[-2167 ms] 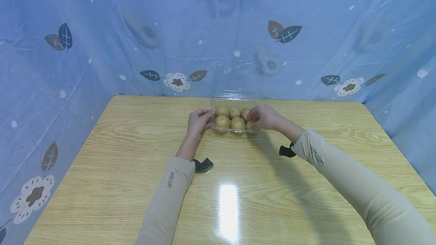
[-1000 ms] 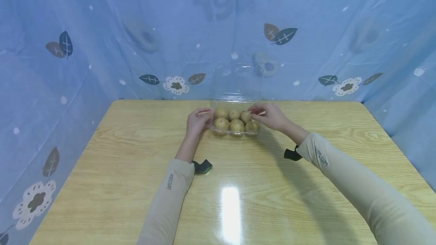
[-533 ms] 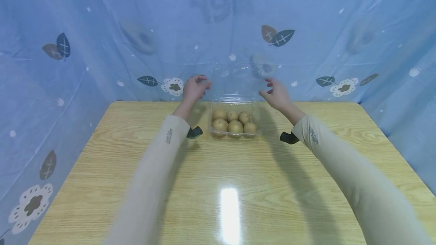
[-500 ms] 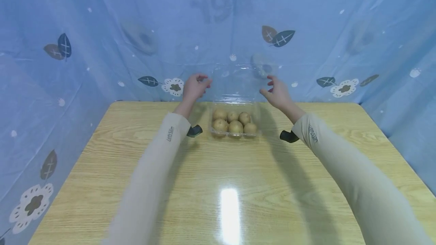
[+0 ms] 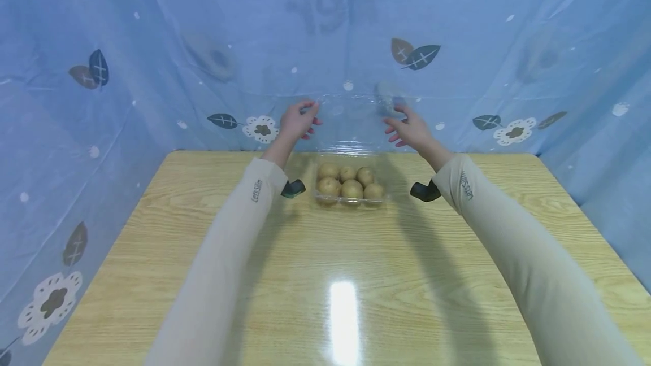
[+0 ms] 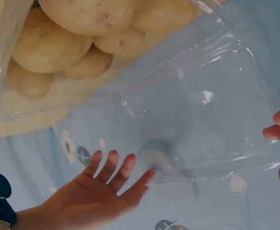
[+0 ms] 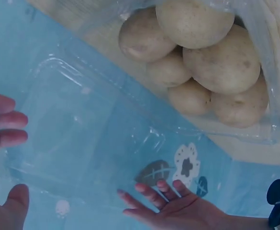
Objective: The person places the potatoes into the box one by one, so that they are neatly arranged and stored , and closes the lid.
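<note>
**Hands up at the clear lid**

Lifted off the tray rim since two seconds back, both hands, and now raised to the top corners of the upright lid at upper centre of the head view. Left hand at the lid's left top corner, fingers straight and spread, fingertips at the edge; contact or a thin gap, cannot tell. Right hand at the right top corner, fingers likewise straight and apart, nothing gripped. Same seen from the wrists: in the left wrist view, the right hand low left of frame with flat palm and parted fingers behind the plastic, left fingertips at the right edge; in the right wrist view, the left hand at bottom centre, right fingers at the left edge, thumb below.

Hinged transparent plastic lid standing open and upright against the backdrop, joined at its lower edge to the clear plastic clamshell tray, set at the far middle of the table, just below the hands. Inside the tray, six round tan potatoes in two rows of three, touching one another.

Pale wood-grain table filling the lower half of the frame, bright glare patch near bottom centre. Blue plastic sheet backdrop with leaf and flower prints across the top and both sides. Beige sleeves on both arms, dark wrist straps beside the tray.
</note>
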Demonstrator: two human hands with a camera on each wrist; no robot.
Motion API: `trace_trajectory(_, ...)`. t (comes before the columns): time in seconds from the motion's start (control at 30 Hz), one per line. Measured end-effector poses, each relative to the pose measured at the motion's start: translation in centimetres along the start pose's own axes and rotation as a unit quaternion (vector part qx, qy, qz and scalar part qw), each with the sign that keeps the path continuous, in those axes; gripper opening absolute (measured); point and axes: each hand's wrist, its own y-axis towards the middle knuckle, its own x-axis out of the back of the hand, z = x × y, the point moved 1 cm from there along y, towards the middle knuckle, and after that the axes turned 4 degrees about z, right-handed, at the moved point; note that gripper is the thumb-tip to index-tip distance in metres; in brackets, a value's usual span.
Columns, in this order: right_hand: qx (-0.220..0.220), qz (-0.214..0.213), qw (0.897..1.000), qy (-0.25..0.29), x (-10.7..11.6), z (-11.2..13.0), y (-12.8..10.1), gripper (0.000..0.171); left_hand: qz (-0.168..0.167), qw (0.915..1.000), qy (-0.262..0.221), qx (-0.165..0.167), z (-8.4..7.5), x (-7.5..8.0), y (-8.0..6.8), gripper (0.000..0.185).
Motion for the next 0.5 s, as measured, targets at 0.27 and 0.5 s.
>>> trace_trajectory(0.27, 0.045, 0.007, 0.997, 0.056, 0.0, -1.0, -2.4, 0.055, -0.011, 0.9975, 0.068, -0.012, 1.4, 0.0, -1.9, 0.054)
trace_trajectory(0.5, 0.038, 0.032, 0.986, 0.157, -0.9, -2.4, -5.4, 0.059, 0.005, 0.9972, 0.068, -0.031, 3.6, -0.5, -4.5, 0.073)
